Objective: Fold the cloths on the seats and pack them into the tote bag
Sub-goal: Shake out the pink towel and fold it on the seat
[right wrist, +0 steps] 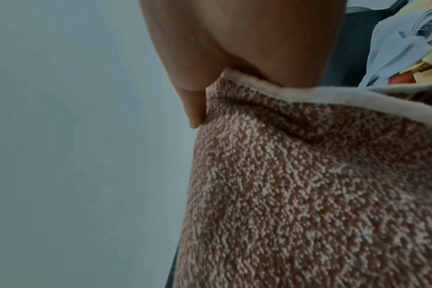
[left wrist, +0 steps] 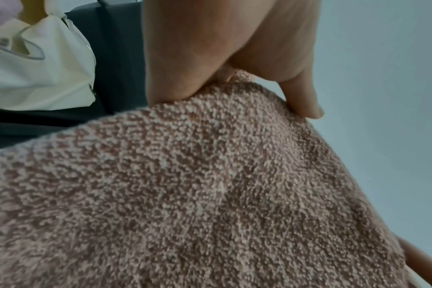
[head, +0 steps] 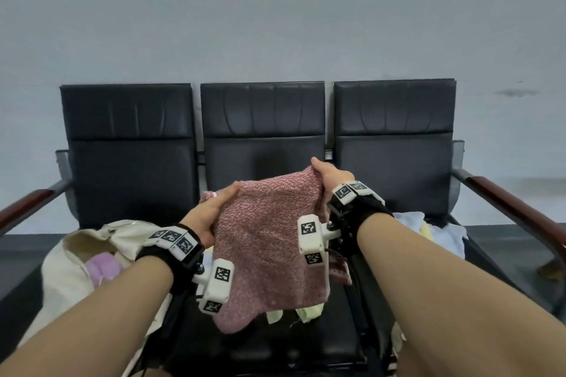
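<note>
A pink speckled towel (head: 266,242) hangs in the air over the middle seat, held by its two top corners. My left hand (head: 211,211) pinches the left corner, thumb on top (left wrist: 301,97). My right hand (head: 327,176) grips the right corner, a little higher and farther back (right wrist: 197,109). The towel (left wrist: 210,194) fills both wrist views (right wrist: 308,194). A cream tote bag (head: 76,254) lies open on the left seat with a lilac cloth (head: 102,268) inside it. Light blue and yellow cloths (head: 428,226) are heaped on the right seat.
Three black padded seats (head: 263,131) stand in a row against a grey wall, with wooden armrests (head: 505,202) at both ends. Pale green cloth (head: 306,312) shows on the middle seat under the towel. A patterned dark red cloth (head: 340,271) peeks out behind its right edge.
</note>
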Motion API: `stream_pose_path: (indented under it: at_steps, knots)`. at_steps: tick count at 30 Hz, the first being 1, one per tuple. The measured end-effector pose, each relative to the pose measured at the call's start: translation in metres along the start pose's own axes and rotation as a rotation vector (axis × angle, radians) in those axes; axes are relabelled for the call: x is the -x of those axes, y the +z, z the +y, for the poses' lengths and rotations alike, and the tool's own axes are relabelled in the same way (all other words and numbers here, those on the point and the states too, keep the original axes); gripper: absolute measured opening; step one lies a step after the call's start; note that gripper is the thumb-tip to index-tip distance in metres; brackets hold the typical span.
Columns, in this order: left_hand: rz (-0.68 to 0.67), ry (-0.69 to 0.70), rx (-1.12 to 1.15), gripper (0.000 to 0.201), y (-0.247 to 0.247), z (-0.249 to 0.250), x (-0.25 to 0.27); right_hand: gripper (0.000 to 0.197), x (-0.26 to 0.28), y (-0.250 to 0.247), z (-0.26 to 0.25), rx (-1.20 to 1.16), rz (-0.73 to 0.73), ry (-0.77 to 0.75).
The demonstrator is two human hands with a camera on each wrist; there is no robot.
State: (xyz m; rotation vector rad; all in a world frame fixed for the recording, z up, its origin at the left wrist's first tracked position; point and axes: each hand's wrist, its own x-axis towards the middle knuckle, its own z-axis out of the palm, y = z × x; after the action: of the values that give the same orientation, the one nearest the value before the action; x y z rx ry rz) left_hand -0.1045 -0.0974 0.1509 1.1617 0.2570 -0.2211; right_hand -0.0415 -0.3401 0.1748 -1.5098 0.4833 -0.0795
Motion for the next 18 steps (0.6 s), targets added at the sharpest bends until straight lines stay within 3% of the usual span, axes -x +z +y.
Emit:
stream_pose_path:
  at_steps: [1,4,6,11,15,18]
  knots:
    - [0.005,0.006,0.013,0.016,-0.001,0.001,0.004,0.096,0.015,-0.001,-0.005,0.014,-0.012,-0.006]
    - [0.081,0.022,-0.016,0.086,-0.013,-0.002,-0.008,0.057,0.041,-0.003,-0.016,0.162,-0.084,-0.027]
    - [0.126,0.019,-0.059,0.105,-0.019,-0.005,-0.017,0.05,0.04,0.0,-0.016,0.219,-0.125,-0.049]
    - [0.176,0.017,-0.083,0.108,-0.021,-0.007,-0.021,0.056,0.045,0.007,-0.016,0.247,-0.129,-0.089]
    - [0.292,0.031,-0.058,0.109,-0.042,-0.013,-0.04,0.059,0.043,0.005,-0.015,0.294,-0.124,-0.106]
    - [0.314,0.084,-0.051,0.076,-0.041,-0.012,-0.033,0.057,0.043,-0.001,-0.015,0.286,-0.102,-0.099]
